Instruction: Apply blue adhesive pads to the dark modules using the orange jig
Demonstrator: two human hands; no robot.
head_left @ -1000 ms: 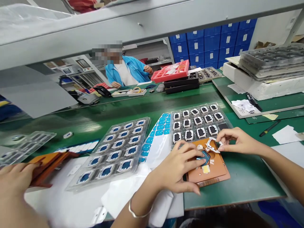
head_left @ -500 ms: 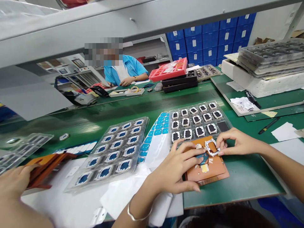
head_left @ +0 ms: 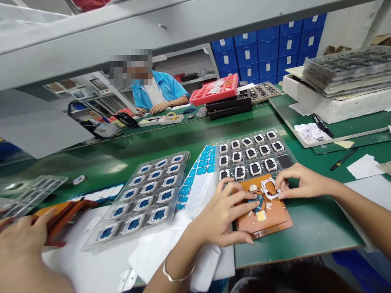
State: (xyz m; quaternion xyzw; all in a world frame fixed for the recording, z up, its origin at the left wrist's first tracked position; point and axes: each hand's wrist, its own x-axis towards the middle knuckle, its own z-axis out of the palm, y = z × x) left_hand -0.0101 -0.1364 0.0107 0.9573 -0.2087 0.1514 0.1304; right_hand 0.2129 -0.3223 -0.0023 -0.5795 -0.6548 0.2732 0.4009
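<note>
I've turned the white frame (head_left: 272, 197), pinched in my right hand (head_left: 293, 182), flatter over the far right corner of the orange plate (head_left: 276, 219), my left hand (head_left: 218, 209) spread with fingertips on the blue piece (head_left: 258, 202), so I judge this positioning, frame-to-plate contact unclear

- I watch through one head-worn camera, facing forward and down across a green bench (head_left: 195, 134).
- The left hand (head_left: 215, 213) and right hand (head_left: 301, 181) appear close, low in view.
- Blue bins (head_left: 268, 53) sit far beyond, up top.
</note>
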